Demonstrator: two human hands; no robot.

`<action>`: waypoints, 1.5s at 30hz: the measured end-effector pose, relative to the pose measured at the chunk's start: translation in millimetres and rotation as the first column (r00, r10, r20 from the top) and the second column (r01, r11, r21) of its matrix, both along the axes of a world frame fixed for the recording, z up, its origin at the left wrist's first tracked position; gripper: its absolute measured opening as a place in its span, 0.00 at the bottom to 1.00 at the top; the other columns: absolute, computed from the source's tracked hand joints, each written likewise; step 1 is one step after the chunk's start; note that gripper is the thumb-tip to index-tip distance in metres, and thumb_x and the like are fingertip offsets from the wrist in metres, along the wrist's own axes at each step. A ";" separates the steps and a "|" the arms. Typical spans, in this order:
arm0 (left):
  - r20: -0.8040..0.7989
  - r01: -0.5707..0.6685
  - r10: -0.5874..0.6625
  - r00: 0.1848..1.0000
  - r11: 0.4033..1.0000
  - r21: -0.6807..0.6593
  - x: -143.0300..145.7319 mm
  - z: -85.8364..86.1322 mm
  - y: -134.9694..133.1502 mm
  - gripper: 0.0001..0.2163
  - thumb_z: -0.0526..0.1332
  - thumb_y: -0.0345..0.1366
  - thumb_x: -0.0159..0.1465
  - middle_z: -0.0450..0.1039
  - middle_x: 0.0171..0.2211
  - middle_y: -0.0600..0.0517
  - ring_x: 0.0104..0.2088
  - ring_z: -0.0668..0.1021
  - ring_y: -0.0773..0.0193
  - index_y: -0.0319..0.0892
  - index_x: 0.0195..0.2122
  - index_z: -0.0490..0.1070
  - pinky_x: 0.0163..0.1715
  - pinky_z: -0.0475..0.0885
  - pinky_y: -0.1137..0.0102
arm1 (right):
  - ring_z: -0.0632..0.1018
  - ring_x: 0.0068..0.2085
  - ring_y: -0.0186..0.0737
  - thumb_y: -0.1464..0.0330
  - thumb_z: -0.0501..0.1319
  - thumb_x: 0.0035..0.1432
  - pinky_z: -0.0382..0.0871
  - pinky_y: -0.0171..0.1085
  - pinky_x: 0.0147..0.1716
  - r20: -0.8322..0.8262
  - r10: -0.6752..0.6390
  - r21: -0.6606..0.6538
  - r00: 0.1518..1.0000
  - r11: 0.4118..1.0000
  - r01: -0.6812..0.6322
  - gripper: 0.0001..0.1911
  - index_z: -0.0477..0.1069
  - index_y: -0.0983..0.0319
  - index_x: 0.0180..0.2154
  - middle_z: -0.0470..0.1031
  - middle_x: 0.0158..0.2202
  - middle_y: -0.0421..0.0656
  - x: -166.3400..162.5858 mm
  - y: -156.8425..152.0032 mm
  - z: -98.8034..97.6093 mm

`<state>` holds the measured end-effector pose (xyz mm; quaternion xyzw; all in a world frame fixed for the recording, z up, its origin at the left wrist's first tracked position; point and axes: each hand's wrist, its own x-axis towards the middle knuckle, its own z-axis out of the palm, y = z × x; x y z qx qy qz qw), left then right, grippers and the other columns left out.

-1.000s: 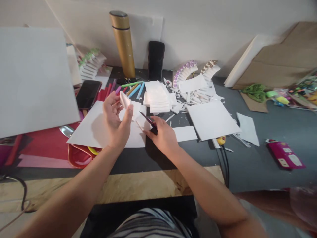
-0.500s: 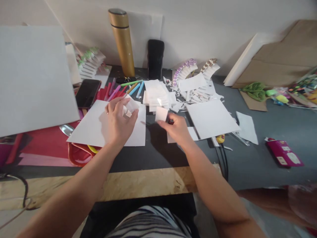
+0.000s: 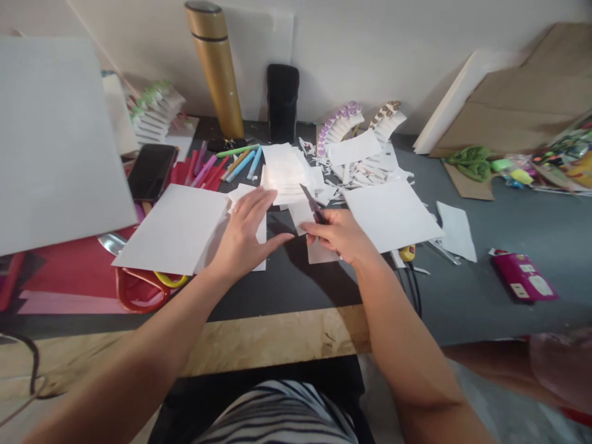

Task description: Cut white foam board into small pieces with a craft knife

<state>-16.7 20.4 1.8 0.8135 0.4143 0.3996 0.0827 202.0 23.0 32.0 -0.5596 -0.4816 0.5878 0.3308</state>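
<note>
Blade (image 3: pixel 309 197) and small white paper (image 3: pixel 298 216) are being pinched by right hand (image 3: pixel 341 234). Left of that grip, left hand (image 3: pixel 246 237) is being held spread near paper stack (image 3: pixel 285 169).

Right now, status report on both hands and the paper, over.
Left hand open, thumb spread. Right hand gripping dark-handled blade, white paper slip at its fingertips. Ahead: white paper stack, just beyond left hand.

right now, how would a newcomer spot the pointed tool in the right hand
On the grey table, find the stack of small white pieces near the middle. On its near side, the right hand holds the pointed tool: slim and dark, unlike the white piece beside it.
</note>
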 end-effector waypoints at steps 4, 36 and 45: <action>0.108 0.124 -0.116 0.987 0.990 -0.066 7.2 1.4 -6.6 0.27 0.67 0.39 0.65 0.71 0.56 0.42 0.52 0.77 0.54 0.47 0.65 0.63 0.54 0.75 0.56 | 0.55 0.15 0.22 0.66 0.70 0.52 0.41 0.31 0.13 -0.114 0.119 -0.079 0.986 0.989 -0.128 0.10 0.72 0.65 0.26 0.77 0.22 0.43 -5.0 -3.9 -0.1; 0.032 0.285 -0.284 0.958 0.951 -0.118 4.6 -12.9 -7.1 0.28 0.69 0.37 0.63 0.71 0.57 0.38 0.59 0.73 0.49 0.39 0.63 0.64 0.58 0.72 0.52 | 0.76 0.40 0.45 0.63 0.73 0.50 0.71 0.43 0.39 0.728 0.163 0.263 0.665 0.830 -0.492 0.21 0.72 0.59 0.45 0.70 0.47 0.46 37.9 -19.7 -6.9; -0.070 0.297 -0.320 0.945 0.927 -0.228 5.9 -6.9 -12.0 0.25 0.69 0.36 0.62 0.72 0.52 0.40 0.54 0.74 0.47 0.39 0.59 0.69 0.52 0.73 0.52 | 0.76 0.55 0.53 0.65 0.75 0.47 0.72 0.48 0.50 0.626 0.152 0.273 0.765 0.876 -0.397 0.40 0.64 0.56 0.61 0.71 0.58 0.50 22.8 -23.9 -10.0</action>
